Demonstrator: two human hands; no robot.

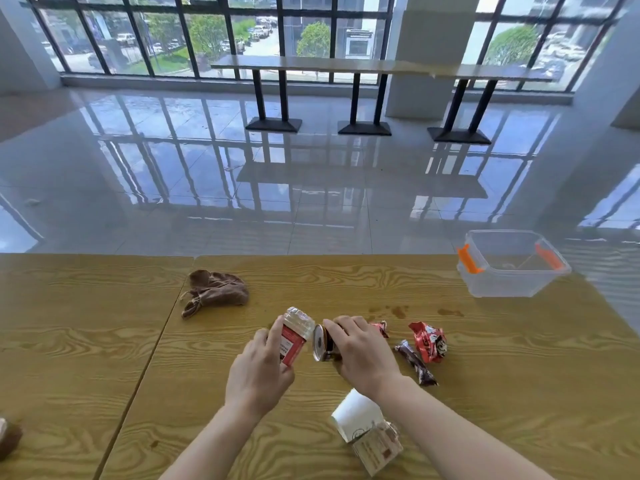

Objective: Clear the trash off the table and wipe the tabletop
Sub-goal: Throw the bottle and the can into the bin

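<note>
My left hand point(259, 370) grips a clear plastic bottle with a red label point(294, 336), lying tilted at the table's middle. Right beside it, my right hand point(360, 351) closes over a drink can point(321, 342) lying on its side, its round end facing left. A small red wrapper point(380, 328) peeks out behind that hand. Further right lie a crumpled red snack bag point(428, 341) and a dark wrapper point(415, 366). A white paper cup point(356, 415) with a crushed packet point(379, 448) lies under my right forearm. A brown cloth point(216, 289) sits bunched at the left.
A clear plastic bin with orange handles point(512, 268) stands at the far right corner of the wooden table point(104, 341). Brown spill stains point(398, 311) mark the wood behind the trash. A brown object point(8, 438) shows at the left edge. Beyond the table is glossy floor.
</note>
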